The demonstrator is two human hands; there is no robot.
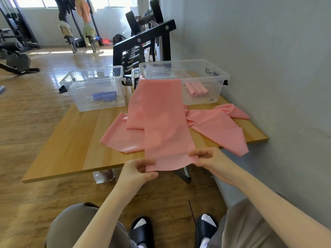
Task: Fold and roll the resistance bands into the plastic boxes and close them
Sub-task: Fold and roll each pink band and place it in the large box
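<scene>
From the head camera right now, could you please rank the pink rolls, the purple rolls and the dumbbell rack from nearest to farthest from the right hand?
Measured from the right hand:
1. Pink rolls, in the clear box straight beyond it on the table's far right.
2. Purple rolls, in the clear box to the far left.
3. Dumbbell rack, on the floor behind both boxes.

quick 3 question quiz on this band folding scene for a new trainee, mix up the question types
1. True or false: both hands pinch the near end of the pink band.
2. Which box holds the rolled purple bands? A) left box B) right box
3. Fill in: the band's far end drapes over the rim of the ____ box.

Key:
1. True: left hand and right hand each pinch a corner.
2. A
3. right, which holds the pink rolls
</scene>
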